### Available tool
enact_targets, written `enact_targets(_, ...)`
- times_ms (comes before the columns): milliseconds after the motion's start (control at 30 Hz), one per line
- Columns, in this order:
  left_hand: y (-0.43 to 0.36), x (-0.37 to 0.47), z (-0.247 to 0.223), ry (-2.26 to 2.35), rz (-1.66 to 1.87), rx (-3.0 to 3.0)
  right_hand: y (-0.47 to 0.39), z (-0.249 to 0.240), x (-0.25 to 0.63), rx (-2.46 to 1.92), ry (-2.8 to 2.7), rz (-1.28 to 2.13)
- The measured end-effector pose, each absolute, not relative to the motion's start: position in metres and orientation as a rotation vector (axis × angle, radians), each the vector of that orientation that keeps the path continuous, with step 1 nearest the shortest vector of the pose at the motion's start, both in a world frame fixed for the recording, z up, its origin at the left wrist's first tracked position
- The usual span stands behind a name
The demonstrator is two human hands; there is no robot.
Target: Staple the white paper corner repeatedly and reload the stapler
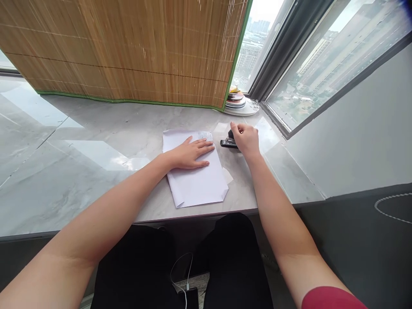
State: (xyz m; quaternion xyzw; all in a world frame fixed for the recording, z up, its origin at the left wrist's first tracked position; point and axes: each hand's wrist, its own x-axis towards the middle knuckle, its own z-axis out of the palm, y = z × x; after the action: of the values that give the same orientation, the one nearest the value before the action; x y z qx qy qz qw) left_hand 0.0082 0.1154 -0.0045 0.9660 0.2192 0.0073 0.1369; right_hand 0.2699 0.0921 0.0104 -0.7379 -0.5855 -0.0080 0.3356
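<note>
White paper sheets (pixel 199 186) lie on the marble ledge, with a small printed patch at the top right and folded lower corners. My left hand (pixel 193 153) rests flat on the upper part of the sheets, palm down with its fingers spread. Right of the paper, a black stapler (pixel 228 143) sits on the ledge, its front end pointing left towards the sheets. My right hand (pixel 246 138) is closed around the stapler's rear part, which the fingers mostly hide.
Behind the ledge (pixel 96 128) hangs a bamboo blind (pixel 128 51) with a green edge. A stack of plates (pixel 238 103) stands in the window corner. Below the ledge, a white cable (pixel 172 274) runs to a dark device between my legs.
</note>
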Motion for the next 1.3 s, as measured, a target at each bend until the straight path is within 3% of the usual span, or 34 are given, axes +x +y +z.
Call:
enact_targets(133, 0.118, 0.009, -0.005, 0.675, 0.181, 2.766, 0.090, 0.014, 0.273, -1.878, -1.558, 0.000)
enact_targets(267, 0.138, 0.003, -0.010, 0.887, 0.645, 2.572, 0.085, 0.015, 0.280, -1.893, -1.779, 0.130)
enact_targets(400, 0.168, -0.019, -0.013, 1.153, 1.334, 1.954, 0.081, 0.014, 0.293, -1.854, -1.990, 0.190)
enact_targets(500, 0.185, -0.037, -0.012, 1.190, 1.632, 1.433, 0.080, 0.015, 0.296, -1.900, -1.916, 0.173)
enact_targets(700, 0.194, -0.045, -0.012, 1.098, 1.720, 1.194, 0.073, 0.026, 0.254, -1.719, -1.602, -0.027)
enact_targets(867, 0.191, -0.042, -0.012, 1.113, 1.687, 1.187, 0.061, 0.024, 0.182, -1.610, -1.855, 0.183)
enact_targets(1033, 0.191, -0.041, -0.011, 1.096, 1.704, 1.150, 0.063, 0.015, 0.135, -1.708, -2.048, 0.158)
enact_targets(1300, 0.193, -0.043, -0.015, 1.054, 1.695, 1.129, 0.078, 0.019, 0.186, -1.687, -1.864, 0.192)
